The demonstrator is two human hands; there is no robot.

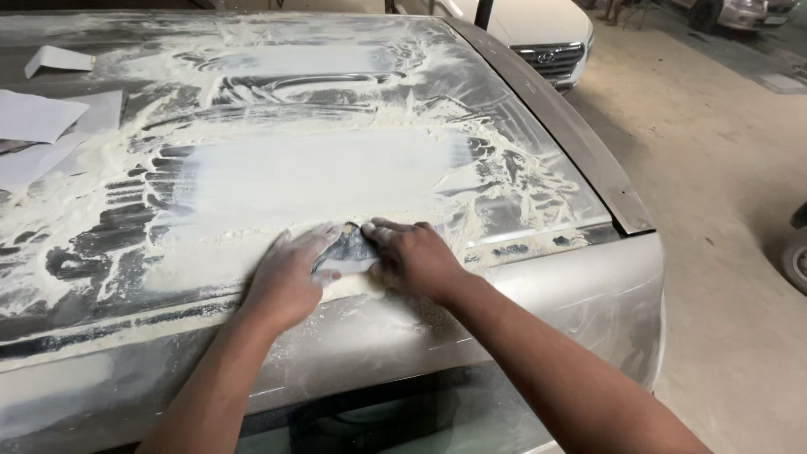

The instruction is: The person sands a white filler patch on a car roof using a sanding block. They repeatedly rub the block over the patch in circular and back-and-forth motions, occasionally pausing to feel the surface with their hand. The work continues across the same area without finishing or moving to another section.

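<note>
Pressing down side by side, both hands lie flat on a dark sheet of sandpaper at the near edge of a car roof. The left hand has its fingers stretched out and nearly closed together, the palm spread over the left part of the sheet. The right hand lies just beside it, fingers extended leftward and resting on the sheet's right part, so that the fingertips of the two hands almost meet. Neither hand is curled around the sheet; they pin it against the metal. The sheet is folded or bent, with a pale patch showing between the hands.

Around them the silver roof is smeared with pale yellowish sanding dust, with a broad smoothed whitish patch just beyond the hands. Loose white paper sheets lie at the far left of the roof. A white car is parked far right, beyond the roof's dark side trim, on a dusty concrete floor.
</note>
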